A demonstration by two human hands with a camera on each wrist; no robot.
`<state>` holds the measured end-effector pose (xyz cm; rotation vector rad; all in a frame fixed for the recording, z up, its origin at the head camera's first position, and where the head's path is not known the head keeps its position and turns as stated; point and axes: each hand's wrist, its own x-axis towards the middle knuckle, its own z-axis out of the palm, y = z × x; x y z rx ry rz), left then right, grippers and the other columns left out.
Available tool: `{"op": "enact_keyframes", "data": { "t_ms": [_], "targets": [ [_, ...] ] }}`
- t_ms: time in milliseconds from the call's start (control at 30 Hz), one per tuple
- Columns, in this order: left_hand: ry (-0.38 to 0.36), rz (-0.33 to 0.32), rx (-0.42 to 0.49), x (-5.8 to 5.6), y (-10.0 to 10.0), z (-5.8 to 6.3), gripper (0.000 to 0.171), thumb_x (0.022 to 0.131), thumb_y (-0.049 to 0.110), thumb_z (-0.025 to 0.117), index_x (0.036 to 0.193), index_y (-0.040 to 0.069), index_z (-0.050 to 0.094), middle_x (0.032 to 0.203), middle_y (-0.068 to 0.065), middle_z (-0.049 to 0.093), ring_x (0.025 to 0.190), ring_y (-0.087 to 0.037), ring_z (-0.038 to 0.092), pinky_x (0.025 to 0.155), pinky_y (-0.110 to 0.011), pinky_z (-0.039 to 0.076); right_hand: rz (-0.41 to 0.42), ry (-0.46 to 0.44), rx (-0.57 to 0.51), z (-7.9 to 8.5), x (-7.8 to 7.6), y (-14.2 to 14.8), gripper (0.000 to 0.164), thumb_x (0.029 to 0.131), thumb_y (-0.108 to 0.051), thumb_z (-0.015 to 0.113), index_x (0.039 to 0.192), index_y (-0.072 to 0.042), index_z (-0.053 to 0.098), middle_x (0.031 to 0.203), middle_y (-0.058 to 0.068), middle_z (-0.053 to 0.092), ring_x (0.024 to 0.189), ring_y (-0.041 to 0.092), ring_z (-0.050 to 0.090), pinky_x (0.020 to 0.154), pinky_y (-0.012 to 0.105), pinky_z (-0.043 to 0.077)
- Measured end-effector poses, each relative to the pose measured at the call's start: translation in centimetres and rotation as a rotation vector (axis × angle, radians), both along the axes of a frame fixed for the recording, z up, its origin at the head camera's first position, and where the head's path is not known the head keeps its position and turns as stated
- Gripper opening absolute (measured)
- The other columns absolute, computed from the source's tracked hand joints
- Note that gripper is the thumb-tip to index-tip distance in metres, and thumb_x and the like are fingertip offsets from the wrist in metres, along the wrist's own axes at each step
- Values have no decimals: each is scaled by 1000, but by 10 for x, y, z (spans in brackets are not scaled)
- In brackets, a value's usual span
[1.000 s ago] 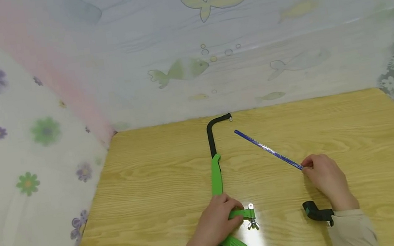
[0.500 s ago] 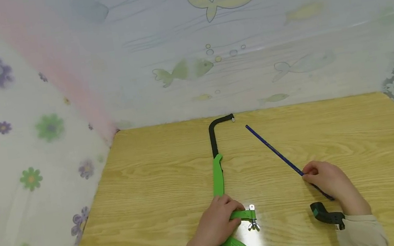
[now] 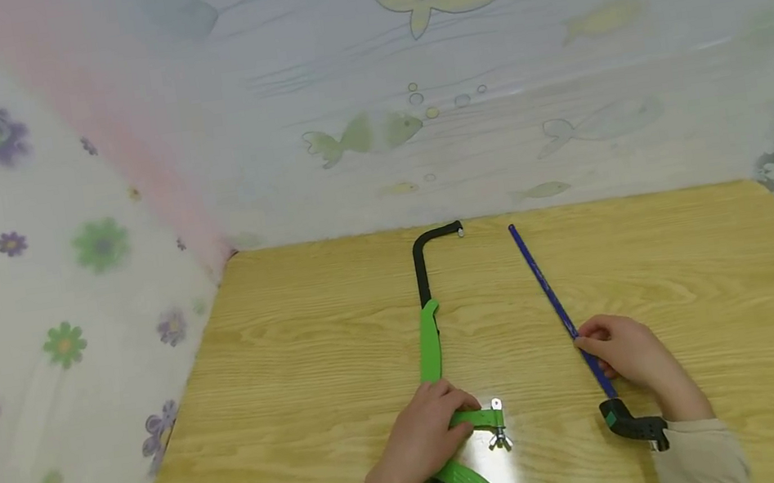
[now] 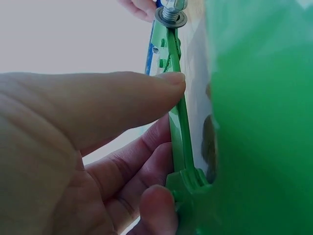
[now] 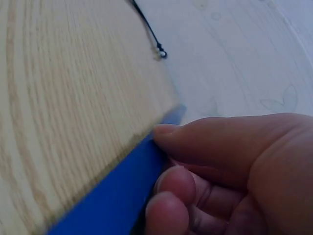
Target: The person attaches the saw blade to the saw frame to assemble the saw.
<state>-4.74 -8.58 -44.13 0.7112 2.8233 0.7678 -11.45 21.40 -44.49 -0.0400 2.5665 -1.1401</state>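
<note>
A hacksaw frame (image 3: 428,343) with a green body and a bent black front arm lies lengthwise on the table, its ribbed green handle toward me. My left hand (image 3: 422,439) grips its green rear part; in the left wrist view the thumb (image 4: 142,93) presses on the narrow green bar. A bolt with a wing nut (image 3: 500,438) sits at the end of the green crosspiece. To the right, my right hand (image 3: 633,351) pinches a blue hacksaw blade (image 3: 545,285) between thumb and fingers. The blade points away from me, apart from the frame, its near end by the black wrist mount.
The wooden table (image 3: 299,353) meets a wall (image 3: 334,75) with fish drawings at the back. A flowered wall covering (image 3: 51,280) runs along the left side. Black wrist mounts (image 3: 631,423) sit at both wrists.
The blade has swung from a steep slant to nearly lengthwise, and my right hand's hold has shifted from its near end to further along it. The left hand keeps its grip on the frame.
</note>
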Motion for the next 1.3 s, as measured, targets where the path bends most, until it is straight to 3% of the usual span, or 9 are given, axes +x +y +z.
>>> {"op": "enact_keyframes", "data": {
  "t_ms": [233, 700, 1300],
  "targets": [
    [-11, -4, 14, -1, 1, -2, 15, 83, 20, 63, 97, 23, 65, 91, 13, 52, 85, -7, 44, 72, -21, 40, -46, -20, -115, -7, -3, -5, 36, 90, -25, 52, 112, 3, 53, 67, 8, 54, 57, 19, 53, 53, 31, 47],
    [-10, -9, 30, -3, -2, -4, 14, 83, 20, 62, 96, 24, 65, 90, 14, 52, 84, -6, 44, 73, -21, 40, -103, -101, -369, -14, -8, -30, 41, 89, -24, 56, 116, 6, 50, 71, 10, 53, 60, 18, 53, 58, 32, 50],
    [-43, -9, 25, -3, -1, -2, 14, 84, 20, 61, 98, 23, 65, 90, 14, 52, 83, -6, 44, 72, -22, 41, -111, -146, -519, -20, -6, -57, 40, 87, -23, 57, 115, 5, 51, 69, 8, 52, 59, 16, 51, 58, 32, 50]
  ]
}}
